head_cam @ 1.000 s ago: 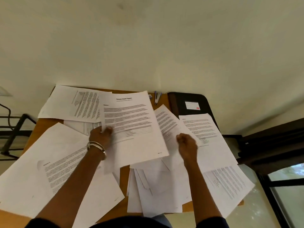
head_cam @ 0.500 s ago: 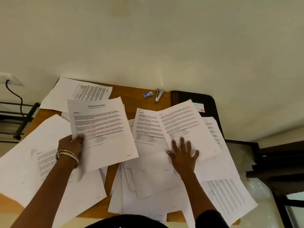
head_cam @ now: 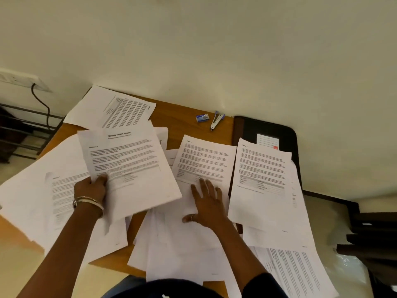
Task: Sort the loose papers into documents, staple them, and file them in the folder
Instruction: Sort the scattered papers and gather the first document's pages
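Loose printed sheets cover the wooden table point(head_cam: 189, 117). My left hand point(head_cam: 92, 189) grips a titled report sheet point(head_cam: 133, 168) by its lower left edge, lifted a little over the left pile. Flat on a text sheet point(head_cam: 204, 160) in the middle lies my right hand point(head_cam: 207, 203), fingers spread. Another text sheet point(head_cam: 261, 181) lies to the right, partly over the black folder point(head_cam: 279, 130). A small stapler point(head_cam: 216, 121) and a blue staple box point(head_cam: 202, 117) sit at the table's far edge.
More sheets lie at the far left point(head_cam: 116, 108), under my left arm point(head_cam: 32, 201), in front of me point(head_cam: 178, 250) and at the near right point(head_cam: 300, 274). A cream wall stands behind the table. A dark rack point(head_cam: 19, 130) stands left, dark furniture point(head_cam: 371, 237) right.
My left hand carried the report sheet leftwards. My right hand slid one text sheet out to the right over the folder, then moved back left onto the middle sheet, fingers spread flat.
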Motion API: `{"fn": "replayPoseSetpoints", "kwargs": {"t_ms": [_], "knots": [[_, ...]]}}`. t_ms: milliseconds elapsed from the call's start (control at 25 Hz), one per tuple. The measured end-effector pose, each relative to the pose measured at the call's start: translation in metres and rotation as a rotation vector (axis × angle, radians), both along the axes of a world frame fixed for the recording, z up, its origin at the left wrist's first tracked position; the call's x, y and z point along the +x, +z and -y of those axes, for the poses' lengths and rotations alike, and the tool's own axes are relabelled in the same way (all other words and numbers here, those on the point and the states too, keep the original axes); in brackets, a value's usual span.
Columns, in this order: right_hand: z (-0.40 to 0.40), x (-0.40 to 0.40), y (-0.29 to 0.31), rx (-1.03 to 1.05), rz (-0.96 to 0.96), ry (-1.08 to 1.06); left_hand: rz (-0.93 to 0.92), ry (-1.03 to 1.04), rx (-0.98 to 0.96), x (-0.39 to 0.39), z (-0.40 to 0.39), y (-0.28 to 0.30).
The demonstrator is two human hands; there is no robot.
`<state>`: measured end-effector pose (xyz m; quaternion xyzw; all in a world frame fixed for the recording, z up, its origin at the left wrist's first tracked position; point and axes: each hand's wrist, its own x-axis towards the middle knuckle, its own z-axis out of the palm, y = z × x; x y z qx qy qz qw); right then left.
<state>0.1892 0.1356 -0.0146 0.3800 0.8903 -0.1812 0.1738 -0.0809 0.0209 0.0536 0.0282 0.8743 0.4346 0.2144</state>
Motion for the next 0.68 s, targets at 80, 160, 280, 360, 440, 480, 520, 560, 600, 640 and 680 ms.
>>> {"fn": "replayPoseSetpoints", "kwargs": {"t_ms": [80, 160, 280, 360, 440, 480, 520, 560, 600, 640, 680], "knots": [[0.008, 0.002, -0.009, -0.016, 0.013, 0.102, 0.007, 0.054, -0.015, -0.003, 0.005, 0.007], [0.012, 0.004, -0.016, -0.020, 0.005, 0.105, 0.028, 0.082, -0.015, -0.005, 0.008, 0.013], [0.018, 0.005, -0.018, 0.098, -0.089, 0.147, 0.063, 0.077, 0.006, -0.004, 0.005, 0.015], [0.020, 0.007, -0.022, 0.162, -0.248, 0.133, 0.083, 0.076, 0.047, -0.001, 0.001, 0.014], [0.024, 0.005, -0.017, 0.119, -0.503, -0.051, 0.108, 0.058, 0.078, 0.000, -0.001, 0.011], [0.023, 0.002, -0.008, 0.059, -0.572, -0.181, 0.120, 0.048, 0.088, 0.001, -0.002, 0.010], [0.020, 0.000, 0.002, -0.012, -0.609, -0.315, 0.131, 0.042, 0.093, 0.001, -0.003, 0.011], [0.016, 0.000, 0.009, -0.043, -0.676, -0.452, 0.139, 0.042, 0.098, 0.000, -0.003, 0.011], [0.012, 0.000, 0.017, -0.082, -0.777, -0.606, 0.152, 0.045, 0.110, -0.002, -0.002, 0.010], [0.007, 0.002, 0.025, -0.117, -0.919, -0.778, 0.159, 0.051, 0.115, -0.004, -0.001, 0.010], [0.001, 0.007, 0.035, -0.160, -1.084, -0.974, 0.171, 0.050, 0.114, -0.007, 0.001, 0.011]]}}
